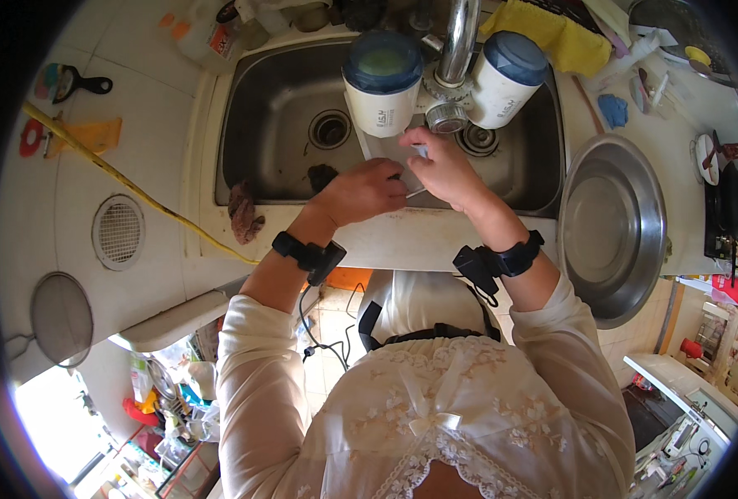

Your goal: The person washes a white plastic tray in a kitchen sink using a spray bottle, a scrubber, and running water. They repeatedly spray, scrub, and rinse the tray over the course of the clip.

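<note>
Both hands meet over the divider of a stainless steel double sink (275,75), just below a faucet (453,68) with two white filter housings (378,103) (506,93) with blue tops. My left hand (365,190) has its fingers curled in at the divider; what lies under them is hidden. To its right, my right hand (440,165) has thumb and forefinger around a small pale piece (420,150), partly hidden by the fingers. A dark scouring pad (322,177) sits in the left basin, beside my left wrist.
A brown rag (244,215) lies on the sink's front left edge. At the right stands a large metal basin (612,224). A yellow hose (138,196) crosses the left counter, and a yellow cloth (546,37) hangs behind the right basin.
</note>
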`<state>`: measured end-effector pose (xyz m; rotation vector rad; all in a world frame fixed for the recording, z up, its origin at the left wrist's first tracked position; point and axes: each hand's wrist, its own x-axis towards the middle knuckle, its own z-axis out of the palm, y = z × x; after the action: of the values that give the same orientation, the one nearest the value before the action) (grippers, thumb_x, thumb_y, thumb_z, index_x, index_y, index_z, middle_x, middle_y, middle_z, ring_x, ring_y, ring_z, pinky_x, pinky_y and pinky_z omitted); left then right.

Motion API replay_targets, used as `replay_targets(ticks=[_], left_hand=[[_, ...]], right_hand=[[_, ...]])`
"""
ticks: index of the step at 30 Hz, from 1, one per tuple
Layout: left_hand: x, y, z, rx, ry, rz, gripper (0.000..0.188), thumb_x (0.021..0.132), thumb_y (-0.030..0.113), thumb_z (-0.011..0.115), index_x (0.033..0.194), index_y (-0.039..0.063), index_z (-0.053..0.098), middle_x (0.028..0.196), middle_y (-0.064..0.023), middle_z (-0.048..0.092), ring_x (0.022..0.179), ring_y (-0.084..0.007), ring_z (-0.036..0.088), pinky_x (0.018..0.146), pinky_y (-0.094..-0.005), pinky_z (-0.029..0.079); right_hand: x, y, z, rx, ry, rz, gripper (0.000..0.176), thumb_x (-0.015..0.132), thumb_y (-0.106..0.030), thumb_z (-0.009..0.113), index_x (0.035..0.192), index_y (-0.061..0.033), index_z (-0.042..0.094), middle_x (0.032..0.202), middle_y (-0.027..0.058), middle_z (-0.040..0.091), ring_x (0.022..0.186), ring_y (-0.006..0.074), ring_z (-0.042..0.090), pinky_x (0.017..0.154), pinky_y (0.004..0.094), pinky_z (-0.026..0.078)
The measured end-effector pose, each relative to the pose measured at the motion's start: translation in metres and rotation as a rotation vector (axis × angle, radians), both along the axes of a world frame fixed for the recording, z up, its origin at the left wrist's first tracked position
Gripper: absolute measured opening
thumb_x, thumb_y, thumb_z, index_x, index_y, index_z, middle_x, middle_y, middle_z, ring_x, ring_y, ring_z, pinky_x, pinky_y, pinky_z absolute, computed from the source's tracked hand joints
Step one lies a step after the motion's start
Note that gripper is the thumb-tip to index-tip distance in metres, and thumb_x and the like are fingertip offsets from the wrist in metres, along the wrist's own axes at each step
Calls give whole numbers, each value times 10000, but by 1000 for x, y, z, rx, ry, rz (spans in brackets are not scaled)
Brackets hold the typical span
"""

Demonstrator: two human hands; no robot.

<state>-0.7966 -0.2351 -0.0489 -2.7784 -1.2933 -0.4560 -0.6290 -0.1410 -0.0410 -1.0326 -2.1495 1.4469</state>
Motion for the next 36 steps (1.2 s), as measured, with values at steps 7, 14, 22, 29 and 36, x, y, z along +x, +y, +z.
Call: replay_targets(ticks=[7, 14, 22, 29, 36], left_hand=[[-3, 1, 7, 69, 140, 181, 194, 719, 104, 613, 906, 137, 651, 1090, 14, 580, 1164, -193, 507, 906, -298, 508], [-4, -13, 18, -74, -147, 423, 335, 700, -24, 603, 1003, 105, 663, 1151, -20, 601, 1187, -238, 507, 924, -332, 503], [26, -24, 2, -61, -1351, 890, 475, 710, -168, 479, 1110, 40, 627, 1215, -136, 604, 1161, -264, 562, 985, -318, 416], [32, -35, -9, -2, -439, 641, 431, 664, -130, 556, 1040, 51, 664, 1162, -96, 614, 1180, -348, 506, 989, -399, 440], [34, -26, -14, -375, -235, 554, 331, 708, 52, 638, 1031, 114, 676, 1053, -70, 649, 1089, -296, 542, 890, -364, 488]], right_hand=[[-11, 2, -35, -183, 27, -340, 285, 746, -7, 538, 998, 20, 669, 891, 240, 669, 840, 357, 659, 751, 396, 510], [-30, -11, -44, 282, -6, -371, 274, 781, 35, 524, 1033, 56, 630, 878, 145, 679, 665, 210, 665, 597, 315, 490], [-18, -16, -19, -445, 385, -412, 385, 794, -14, 579, 1178, -2, 563, 788, 1, 542, 646, 81, 492, 624, 233, 434], [-29, -28, -9, -110, 426, -207, 587, 736, -187, 716, 1244, 17, 504, 1160, 202, 571, 1041, 300, 579, 857, 343, 471], [-37, -25, -9, 466, 151, 9, 371, 736, -33, 592, 1098, 26, 534, 1046, 249, 586, 896, 427, 604, 759, 473, 510]])
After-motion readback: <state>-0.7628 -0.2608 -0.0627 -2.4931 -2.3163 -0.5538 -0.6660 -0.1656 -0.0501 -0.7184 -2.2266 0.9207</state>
